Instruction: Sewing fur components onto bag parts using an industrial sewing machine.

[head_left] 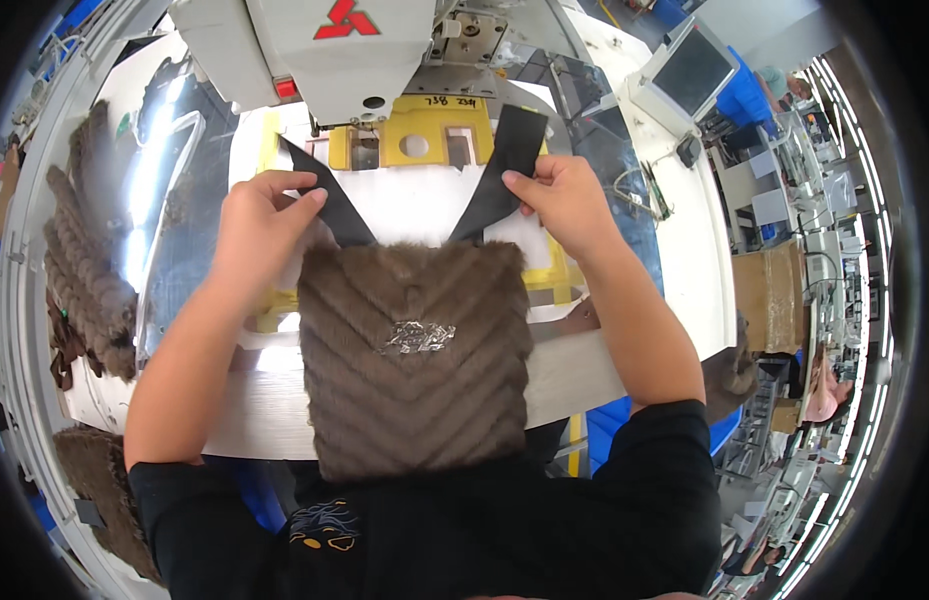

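A brown fur piece (pixel 414 400) with chevron ridges lies in front of me, its near part against my shirt. On its upper middle is a shiny, crinkled clear patch (pixel 421 337). Two black fabric strips rise from its far edge and spread apart in a V. The left strip (pixel 339 205) is pinched by my left hand (pixel 266 220), between thumb and forefinger. My right hand (pixel 571 205) grips the wider-looking right strip (pixel 516 145) with thumb and bent fingers, its upper end pointing away from me. Where the strips join the fur is partly hidden by pile.
A white sewing machine head (pixel 319 75) hangs just beyond my hands, over a yellow-edged template (pixel 414 118) with cutouts. At left lie fluffy fur strips (pixel 94 280) and another brown fur piece (pixel 109 480). A control screen (pixel 691 68) stands at the far right of the white table.
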### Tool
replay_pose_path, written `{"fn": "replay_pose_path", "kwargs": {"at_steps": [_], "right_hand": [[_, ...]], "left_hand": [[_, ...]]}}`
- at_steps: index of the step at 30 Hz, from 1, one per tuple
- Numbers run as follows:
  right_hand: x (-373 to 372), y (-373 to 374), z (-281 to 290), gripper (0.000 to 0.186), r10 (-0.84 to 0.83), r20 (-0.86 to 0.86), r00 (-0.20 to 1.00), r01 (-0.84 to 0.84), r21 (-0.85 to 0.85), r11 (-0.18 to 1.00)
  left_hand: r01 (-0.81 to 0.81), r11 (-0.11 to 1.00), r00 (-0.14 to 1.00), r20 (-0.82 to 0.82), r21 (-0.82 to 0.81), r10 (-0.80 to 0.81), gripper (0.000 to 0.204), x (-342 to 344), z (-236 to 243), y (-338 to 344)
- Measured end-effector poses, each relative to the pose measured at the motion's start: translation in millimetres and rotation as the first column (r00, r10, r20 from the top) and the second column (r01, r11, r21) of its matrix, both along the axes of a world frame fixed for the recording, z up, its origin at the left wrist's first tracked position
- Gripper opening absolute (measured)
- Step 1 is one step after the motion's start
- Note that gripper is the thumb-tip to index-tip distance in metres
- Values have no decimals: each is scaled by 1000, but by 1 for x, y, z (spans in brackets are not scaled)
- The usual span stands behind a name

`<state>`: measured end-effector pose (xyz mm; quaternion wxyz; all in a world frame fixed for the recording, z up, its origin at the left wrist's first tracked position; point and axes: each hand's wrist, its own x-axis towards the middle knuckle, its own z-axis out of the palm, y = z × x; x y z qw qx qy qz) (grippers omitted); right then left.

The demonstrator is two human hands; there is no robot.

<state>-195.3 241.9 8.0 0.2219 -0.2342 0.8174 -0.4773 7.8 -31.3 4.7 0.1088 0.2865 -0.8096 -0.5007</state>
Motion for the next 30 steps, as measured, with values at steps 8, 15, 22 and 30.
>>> {"fn": "replay_pose_path", "kwargs": {"at_steps": [8, 15, 22, 30], "right_hand": [[-31, -15, 9, 30, -70, 63, 996, 52, 246, 968], [-72, -45, 5, 31, -41, 50, 998, 32, 180, 983], [-90, -59, 6, 30, -85, 290, 953, 59, 100, 993], [-91, -17, 3, 17, -93, 294, 951, 157, -205, 966]], "left_hand": [[9, 995, 1000, 14, -99, -7, 33, -34, -14, -21], [-46, 975, 994, -105, -219, 24, 31, -68, -19, -39], [-49, 997, 926, -377, -63, 22, 33, -83, -46, -56], [-86, 993, 996, -37, -85, 83, 46, -21, 3, -19]]}}
